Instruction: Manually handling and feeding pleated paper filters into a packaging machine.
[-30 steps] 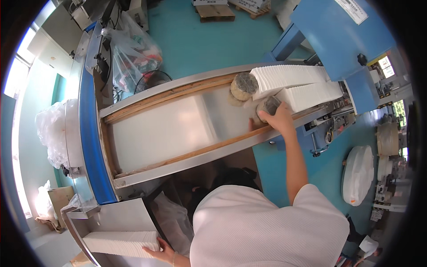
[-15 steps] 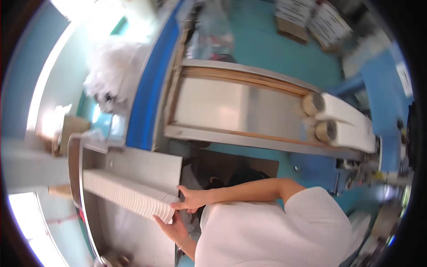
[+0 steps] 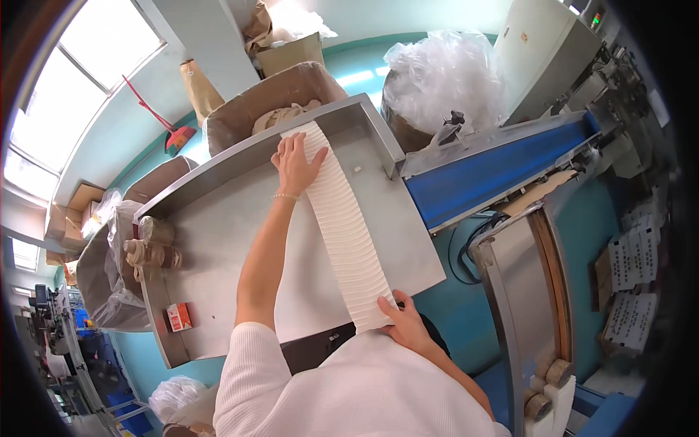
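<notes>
A long stack of nested white pieces, thin and ridged like paper trays or cups (image 3: 342, 218), lies across the metal table (image 3: 226, 255). It runs from my body to the raised far wall; the exact kind of piece is unclear. My left hand (image 3: 295, 164), wearing a bracelet, grips the far end, its thumb over the top and its fingers at the end beside the wall. At the near end, my right hand (image 3: 408, 324) holds the stack, thumb on top and fingers along the right side. Part of that hand's grip is hidden.
A blue conveyor belt (image 3: 502, 175) joins the table's right side, and a metal-framed chute (image 3: 520, 291) stands nearer. Bottles (image 3: 153, 251) and a small red-and-white box (image 3: 178, 317) sit at the table's left. Beyond the wall are a lined carton (image 3: 269, 95) and a bag-filled bin (image 3: 444, 87).
My view has turned left toward the table. My left hand has gone from the stack's near end to its far end, while my right hand remains at the near end.
</notes>
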Tool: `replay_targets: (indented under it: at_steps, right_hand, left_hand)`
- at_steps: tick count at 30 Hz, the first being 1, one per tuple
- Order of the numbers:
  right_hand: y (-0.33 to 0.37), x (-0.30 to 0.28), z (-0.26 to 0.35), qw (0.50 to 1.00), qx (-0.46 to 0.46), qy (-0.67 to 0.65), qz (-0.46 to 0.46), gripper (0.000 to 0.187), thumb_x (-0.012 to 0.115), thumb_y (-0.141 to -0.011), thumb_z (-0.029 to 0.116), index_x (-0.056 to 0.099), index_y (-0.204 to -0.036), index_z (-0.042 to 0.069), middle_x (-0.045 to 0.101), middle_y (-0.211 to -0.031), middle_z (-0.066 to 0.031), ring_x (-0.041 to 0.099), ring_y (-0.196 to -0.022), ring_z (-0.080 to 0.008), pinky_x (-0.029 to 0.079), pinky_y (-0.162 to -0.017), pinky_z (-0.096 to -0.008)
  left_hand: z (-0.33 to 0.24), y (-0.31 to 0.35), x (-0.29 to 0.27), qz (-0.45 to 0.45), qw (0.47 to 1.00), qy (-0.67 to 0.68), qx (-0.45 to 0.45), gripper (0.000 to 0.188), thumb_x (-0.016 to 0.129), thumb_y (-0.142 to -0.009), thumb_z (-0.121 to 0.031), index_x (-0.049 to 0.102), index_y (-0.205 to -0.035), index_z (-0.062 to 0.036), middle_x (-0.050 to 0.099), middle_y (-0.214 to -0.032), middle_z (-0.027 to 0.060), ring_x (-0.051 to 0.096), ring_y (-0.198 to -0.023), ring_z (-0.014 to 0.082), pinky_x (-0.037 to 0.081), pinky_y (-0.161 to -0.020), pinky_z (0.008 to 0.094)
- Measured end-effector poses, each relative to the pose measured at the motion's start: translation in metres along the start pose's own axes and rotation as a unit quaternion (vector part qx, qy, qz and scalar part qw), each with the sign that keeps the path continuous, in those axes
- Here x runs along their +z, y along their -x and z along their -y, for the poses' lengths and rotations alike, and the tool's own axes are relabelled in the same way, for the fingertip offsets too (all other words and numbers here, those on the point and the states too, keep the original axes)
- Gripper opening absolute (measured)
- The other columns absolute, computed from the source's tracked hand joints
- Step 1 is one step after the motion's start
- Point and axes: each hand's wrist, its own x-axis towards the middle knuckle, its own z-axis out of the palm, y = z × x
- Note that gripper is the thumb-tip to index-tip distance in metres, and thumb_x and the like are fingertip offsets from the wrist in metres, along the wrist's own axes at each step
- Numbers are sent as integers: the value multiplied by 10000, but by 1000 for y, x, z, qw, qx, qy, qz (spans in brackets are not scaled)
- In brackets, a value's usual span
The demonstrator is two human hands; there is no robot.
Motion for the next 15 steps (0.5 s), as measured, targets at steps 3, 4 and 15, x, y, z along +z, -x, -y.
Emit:
replay_targets:
  at_steps: [3,4,15]
  right_hand:
    - [-10,-3,-4,1000,5,6,-5,941,772,-857,246,120,-1491,4,356,-1380,-228,441,-1256,-329,450,-988,-506]
    - [-10,-4,-3,1000,4,-6,-3,871,762,-867,240,186,-1474,-2,363,-1384,-213,432,-1270,-317,453,-988,-491]
    - [-31,-58,143,927,-49,372,21,836,789,-823,319,343,-1414,-68,586,-1216,-227,617,-1066,-240,527,-864,-370]
  left_hand:
    - [14,-35,23,120,989,-64,-58,850,646,-707,-718,594,-1251,-66,553,-1313,112,418,-1265,324,283,-973,498]
    - [6,-42,24,121,989,-57,-59,850,646,-707,-718,594,-1251,-66,553,-1313,112,418,-1265,324,283,-973,498]
    - [30,76,-64,110,929,-167,-310,732,629,-736,-547,560,-1154,49,546,-1260,216,362,-1319,404,155,-1067,661]
